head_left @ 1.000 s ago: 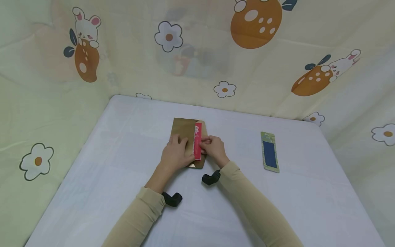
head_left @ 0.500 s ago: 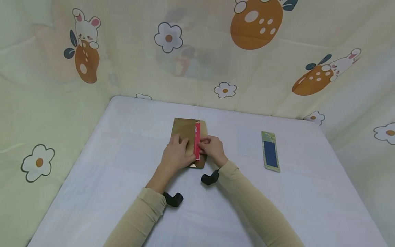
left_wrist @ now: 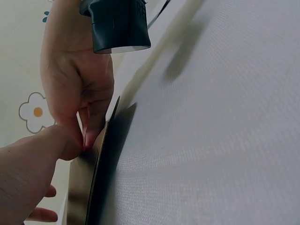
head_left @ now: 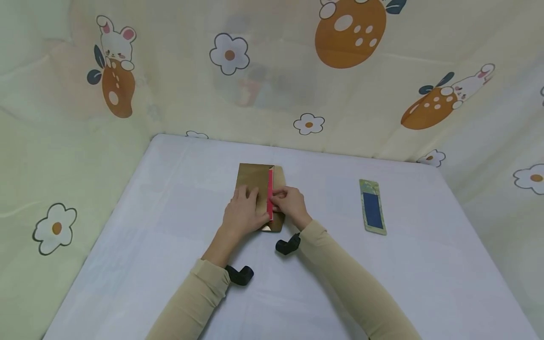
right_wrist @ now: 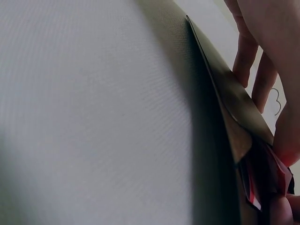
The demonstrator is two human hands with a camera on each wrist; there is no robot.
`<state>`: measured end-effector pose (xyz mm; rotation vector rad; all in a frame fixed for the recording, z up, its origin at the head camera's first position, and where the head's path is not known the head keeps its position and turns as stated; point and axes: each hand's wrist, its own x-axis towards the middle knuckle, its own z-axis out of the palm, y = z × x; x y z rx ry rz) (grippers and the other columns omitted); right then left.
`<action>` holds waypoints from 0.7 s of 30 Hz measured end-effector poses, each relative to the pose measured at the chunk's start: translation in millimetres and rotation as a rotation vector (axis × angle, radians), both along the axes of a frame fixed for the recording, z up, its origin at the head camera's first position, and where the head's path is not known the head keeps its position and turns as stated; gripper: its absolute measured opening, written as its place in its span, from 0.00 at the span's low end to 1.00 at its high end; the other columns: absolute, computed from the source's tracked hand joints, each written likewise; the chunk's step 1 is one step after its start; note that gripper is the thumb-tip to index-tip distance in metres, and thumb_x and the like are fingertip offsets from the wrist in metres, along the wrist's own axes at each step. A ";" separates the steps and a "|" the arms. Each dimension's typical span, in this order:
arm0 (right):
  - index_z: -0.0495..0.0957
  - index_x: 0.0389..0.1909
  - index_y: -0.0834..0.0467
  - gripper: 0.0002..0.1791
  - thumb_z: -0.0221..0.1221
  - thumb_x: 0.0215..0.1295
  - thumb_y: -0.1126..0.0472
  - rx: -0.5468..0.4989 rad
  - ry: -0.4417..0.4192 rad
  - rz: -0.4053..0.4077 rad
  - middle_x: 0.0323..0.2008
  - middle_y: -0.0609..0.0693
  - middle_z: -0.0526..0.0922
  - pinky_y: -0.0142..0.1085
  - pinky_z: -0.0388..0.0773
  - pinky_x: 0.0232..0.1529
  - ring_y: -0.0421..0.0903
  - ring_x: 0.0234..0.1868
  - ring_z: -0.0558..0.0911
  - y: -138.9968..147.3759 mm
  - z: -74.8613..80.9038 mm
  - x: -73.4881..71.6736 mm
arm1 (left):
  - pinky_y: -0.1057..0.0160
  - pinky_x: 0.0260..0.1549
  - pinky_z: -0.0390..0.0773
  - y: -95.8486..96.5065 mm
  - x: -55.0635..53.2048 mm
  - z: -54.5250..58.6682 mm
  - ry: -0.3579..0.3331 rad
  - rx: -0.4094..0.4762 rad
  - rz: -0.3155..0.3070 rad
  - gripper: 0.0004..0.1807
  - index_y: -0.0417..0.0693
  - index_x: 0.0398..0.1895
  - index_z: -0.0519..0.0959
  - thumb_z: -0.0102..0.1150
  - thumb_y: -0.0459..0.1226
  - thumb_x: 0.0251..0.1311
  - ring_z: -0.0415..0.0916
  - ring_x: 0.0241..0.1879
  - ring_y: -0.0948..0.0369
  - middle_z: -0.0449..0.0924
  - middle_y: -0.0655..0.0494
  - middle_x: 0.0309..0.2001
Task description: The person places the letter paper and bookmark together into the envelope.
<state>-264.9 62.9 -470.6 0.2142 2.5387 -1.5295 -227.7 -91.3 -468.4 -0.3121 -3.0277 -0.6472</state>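
Midway across the table in the head view lies a gold envelope (head_left: 250, 175), its flap spread out at the right side. A red card (head_left: 270, 189) shows as a thin strip along the envelope's right-hand opening; the rest of it is hidden. My left hand (head_left: 243, 210) rests on the envelope with fingers spread, its thumb by the card's near end. From the right, my right hand (head_left: 292, 204) pinches the card's outer edge between thumb and fingers. The right wrist view has the red card (right_wrist: 281, 176) bowed at the mouth of the envelope (right_wrist: 220, 84).
To the right lies a narrow green card with a dark blue panel (head_left: 373, 210). A white cloth covers the table (head_left: 323, 283). Behind it hangs a patterned cream curtain (head_left: 272, 108). Each wrist bears a black camera mount (head_left: 240, 275).
The red card has slid left into the envelope, so its visible strip is narrower. My right hand has moved slightly left with it, while my left hand stays on the envelope.
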 end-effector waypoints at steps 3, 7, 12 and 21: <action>0.81 0.46 0.61 0.13 0.62 0.60 0.63 0.004 0.002 0.000 0.35 0.57 0.85 0.29 0.80 0.28 0.35 0.19 0.81 -0.6 -0.4 -0.2 | 0.48 0.46 0.77 -0.1 0.0 0.2 0.001 0.005 0.001 0.42 0.47 0.68 0.65 0.57 0.58 0.51 0.66 0.60 0.48 0.62 0.42 0.63; 0.81 0.46 0.62 0.14 0.62 0.60 0.63 -0.005 0.009 0.002 0.36 0.58 0.85 0.29 0.80 0.28 0.35 0.19 0.81 -1.5 -0.8 0.3 | 0.47 0.46 0.78 -0.2 0.5 0.4 0.008 0.012 0.002 0.42 0.47 0.67 0.65 0.58 0.57 0.50 0.67 0.59 0.47 0.62 0.42 0.63; 0.81 0.46 0.62 0.14 0.61 0.60 0.64 -0.009 0.022 0.007 0.37 0.58 0.86 0.28 0.80 0.28 0.34 0.19 0.80 -2.4 -0.4 2.3 | 0.47 0.45 0.77 0.9 1.7 0.8 0.008 0.018 0.003 0.41 0.47 0.67 0.65 0.57 0.56 0.50 0.67 0.59 0.47 0.62 0.42 0.63; 0.83 0.45 0.61 0.12 0.62 0.60 0.63 0.030 0.082 0.004 0.37 0.57 0.87 0.27 0.80 0.27 0.33 0.20 0.81 -3.8 0.8 5.2 | 0.46 0.45 0.77 1.9 2.2 -0.5 0.019 0.015 0.006 0.41 0.48 0.67 0.66 0.57 0.57 0.50 0.66 0.60 0.46 0.62 0.42 0.63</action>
